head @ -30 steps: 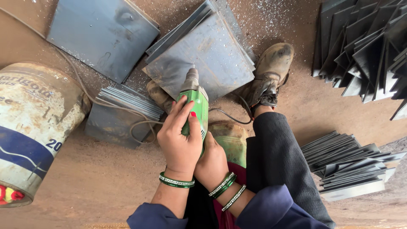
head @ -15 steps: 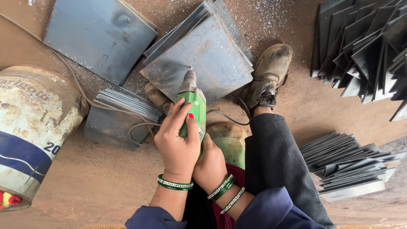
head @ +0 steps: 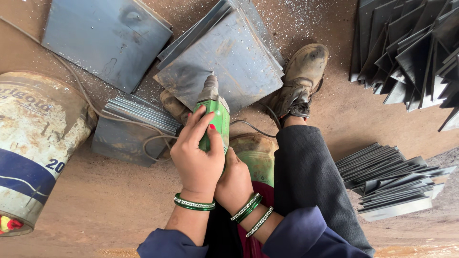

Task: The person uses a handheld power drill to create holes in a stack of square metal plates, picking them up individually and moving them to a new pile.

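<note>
I hold a green electric drill (head: 215, 114) with both hands, its grey nose pointing down onto a stack of square grey metal plates (head: 224, 57). My left hand (head: 197, 155) wraps over the drill's body from the left. My right hand (head: 234, 184) grips the drill lower down, partly hidden behind the left one. Green bangles circle both wrists. My right boot (head: 299, 81) presses on the stack's right corner, and my left boot (head: 174, 106) shows at its near edge. The drill's cable (head: 251, 125) trails across the floor.
A dirty white and blue bucket (head: 33, 143) stands at the left. Another grey plate (head: 105, 38) lies at the top left, a smaller plate pile (head: 129, 126) beside my left boot. More plate stacks sit at the right (head: 397, 177) and top right (head: 411, 43). Metal shavings dust the brown floor.
The view has shifted slightly. Both hands keep their grip on the drill, which stays on the plate stack.
</note>
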